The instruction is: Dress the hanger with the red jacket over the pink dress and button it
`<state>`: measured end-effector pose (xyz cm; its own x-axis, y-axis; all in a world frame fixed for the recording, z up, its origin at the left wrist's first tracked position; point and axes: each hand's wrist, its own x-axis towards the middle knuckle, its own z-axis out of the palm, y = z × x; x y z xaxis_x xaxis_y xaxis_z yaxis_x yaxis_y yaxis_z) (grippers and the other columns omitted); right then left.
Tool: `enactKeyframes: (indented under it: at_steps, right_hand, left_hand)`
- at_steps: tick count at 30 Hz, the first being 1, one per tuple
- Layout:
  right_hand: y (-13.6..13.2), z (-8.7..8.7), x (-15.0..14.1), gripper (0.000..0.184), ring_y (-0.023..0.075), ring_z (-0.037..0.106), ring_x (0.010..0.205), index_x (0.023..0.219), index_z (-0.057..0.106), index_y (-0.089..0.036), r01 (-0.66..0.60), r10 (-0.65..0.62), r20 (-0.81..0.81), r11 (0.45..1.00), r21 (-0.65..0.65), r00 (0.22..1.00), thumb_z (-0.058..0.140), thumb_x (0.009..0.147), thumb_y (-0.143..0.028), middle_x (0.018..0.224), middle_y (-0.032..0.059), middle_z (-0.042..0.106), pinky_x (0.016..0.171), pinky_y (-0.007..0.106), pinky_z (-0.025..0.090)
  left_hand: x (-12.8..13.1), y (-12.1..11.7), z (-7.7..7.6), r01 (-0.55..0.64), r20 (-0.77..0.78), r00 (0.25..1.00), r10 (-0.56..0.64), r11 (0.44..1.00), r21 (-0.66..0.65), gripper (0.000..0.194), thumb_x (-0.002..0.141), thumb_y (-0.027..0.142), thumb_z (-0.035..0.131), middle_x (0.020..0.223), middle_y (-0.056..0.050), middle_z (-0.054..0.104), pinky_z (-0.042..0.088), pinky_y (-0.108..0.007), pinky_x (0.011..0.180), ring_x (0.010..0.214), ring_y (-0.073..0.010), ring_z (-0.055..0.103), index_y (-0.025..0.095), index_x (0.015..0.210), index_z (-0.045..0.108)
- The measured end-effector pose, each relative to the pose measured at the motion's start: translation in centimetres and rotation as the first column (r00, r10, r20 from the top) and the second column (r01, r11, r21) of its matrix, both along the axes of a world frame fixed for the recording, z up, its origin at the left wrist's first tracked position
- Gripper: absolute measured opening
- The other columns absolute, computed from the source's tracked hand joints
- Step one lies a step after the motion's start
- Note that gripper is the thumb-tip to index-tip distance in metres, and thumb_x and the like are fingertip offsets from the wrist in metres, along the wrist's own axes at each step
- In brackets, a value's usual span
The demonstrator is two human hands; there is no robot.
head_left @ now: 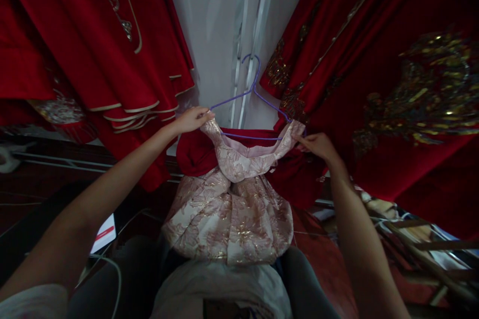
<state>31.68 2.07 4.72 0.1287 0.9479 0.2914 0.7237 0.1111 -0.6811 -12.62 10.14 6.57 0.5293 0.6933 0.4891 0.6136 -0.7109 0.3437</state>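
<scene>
A small pink floral brocade dress (232, 214) hangs from a purple wire hanger (250, 93) in front of me. My left hand (192, 119) is closed on the dress's left shoulder strap where it meets the hanger's left end. My right hand (317, 144) pinches the right shoulder strap at the hanger's right end. The skirt hangs down over my lap. The hanger's hook points up, in front of a white fabric backdrop (220, 20).
Red embroidered garments (112, 50) hang close on the left, and red garments with gold sequin work (411, 89) on the right. A white plastic bag (224, 289) lies on my lap. A white card with a red mark (105, 233) lies lower left, wooden slats (422, 249) lower right.
</scene>
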Motion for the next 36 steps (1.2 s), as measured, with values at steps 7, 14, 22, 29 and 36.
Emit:
enactKeyframes:
  at_steps: [7,14,22,29,36]
  right_hand:
    - [2.1,1.3,-1.8,0.037,0.0195,0.064,0.084,0.102,0.064,-0.019,0.021,-0.048,0.042,0.871,0.490,0.998,0.058,0.081,-0.049,0.099,0.0085,0.068,0.074,0.031,0.051]
    - [2.6,0.6,-2.3,0.036,0.0214,0.066,0.088,0.107,0.066,-0.019,-0.150,0.107,0.138,0.921,0.360,0.985,0.044,0.090,-0.042,0.099,0.0070,0.071,0.080,0.033,0.050]
    - [1.2,0.6,-0.6,0.034,0.0244,0.067,0.083,0.099,0.068,-0.018,0.042,-0.149,0.212,0.897,0.440,0.966,0.044,0.089,-0.040,0.092,0.0106,0.073,0.075,0.031,0.049]
    - [-0.9,-3.4,0.1,0.026,0.0220,0.066,0.076,0.088,0.068,-0.018,-0.041,0.024,0.258,0.997,0.060,0.966,0.047,0.082,-0.032,0.084,0.0076,0.073,0.067,0.030,0.048]
    - [-4.1,-0.4,-6.7,0.025,0.0198,0.063,0.079,0.091,0.062,-0.019,-0.379,0.338,0.281,0.919,0.105,0.898,0.043,0.089,-0.035,0.089,0.0065,0.069,0.072,0.029,0.046]
  left_hand:
    - [0.6,0.0,-0.5,0.000,-0.006,1.000,0.001,0.999,0.033,0.042,0.091,0.049,0.035,0.060,0.002,0.044,0.033,-0.025,0.060,0.061,-0.0128,0.045,0.019,0.064,0.043]
    - [0.0,-0.9,-0.2,-0.097,0.042,0.994,0.098,0.995,-0.014,0.045,0.093,0.047,0.032,0.059,0.001,0.050,0.033,-0.024,0.056,0.058,-0.0124,0.046,0.016,0.072,0.056]
    - [-2.0,-2.4,-2.1,-0.384,0.140,0.918,0.370,0.919,0.087,0.047,0.094,0.044,0.030,0.085,-0.008,0.071,0.039,-0.024,0.062,0.071,-0.0180,0.061,0.015,0.099,0.067]
    - [-4.9,-5.6,-5.5,-0.322,-0.121,0.942,0.314,0.945,-0.055,0.044,0.091,0.041,0.034,0.058,-0.005,0.064,0.036,-0.025,0.050,0.052,-0.0175,0.058,0.018,0.072,0.065]
    - [2.8,-8.0,-2.8,0.091,-0.121,0.990,-0.072,0.983,0.161,0.034,0.095,0.035,0.036,0.119,-0.008,0.062,0.039,-0.039,0.103,0.116,-0.0207,0.052,0.019,0.095,0.066]
